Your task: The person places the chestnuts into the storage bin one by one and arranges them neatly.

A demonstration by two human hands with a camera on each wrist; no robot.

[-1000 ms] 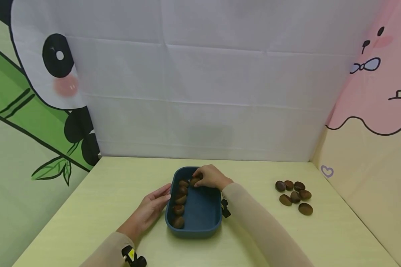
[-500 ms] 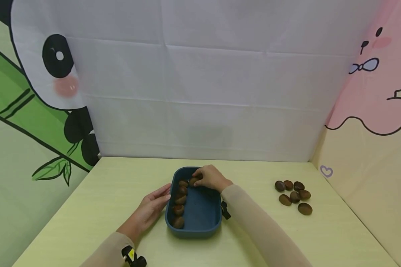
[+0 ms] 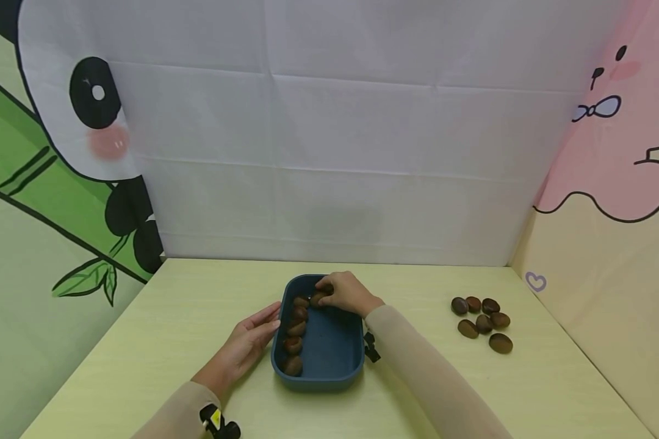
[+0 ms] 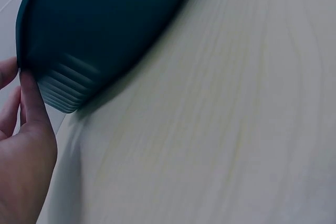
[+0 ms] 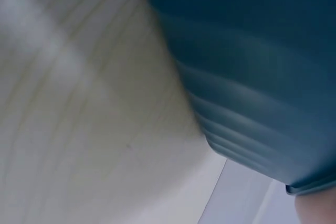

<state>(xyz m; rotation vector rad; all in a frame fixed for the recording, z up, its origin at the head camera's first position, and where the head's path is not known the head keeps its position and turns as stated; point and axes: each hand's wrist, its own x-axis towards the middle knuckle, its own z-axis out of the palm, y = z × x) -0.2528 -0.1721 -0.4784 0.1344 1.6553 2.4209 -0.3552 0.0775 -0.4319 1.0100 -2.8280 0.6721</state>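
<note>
A blue rectangular box (image 3: 329, 350) stands on the table, with several brown chestnuts (image 3: 293, 346) lined up along its left inner wall. My right hand (image 3: 351, 292) reaches over the far right part of the box and pinches a chestnut (image 3: 317, 299) near the far end, beside the top of that row. Its fingers partly cover the nut. My left hand (image 3: 247, 341) rests against the box's left side with fairly straight fingers. In the left wrist view, the left fingertips (image 4: 32, 98) meet the box's outer wall (image 4: 105, 30) close under the rim.
A loose group of several chestnuts (image 3: 484, 324) lies on the table (image 3: 417, 378) to the right. A white cloth wall (image 3: 340, 134) rises behind the table's far edge, with printed panels on both sides.
The pinched chestnut has shifted very slightly left toward the row between the earliest frame and now. Both hands and the box otherwise stay in place.
</note>
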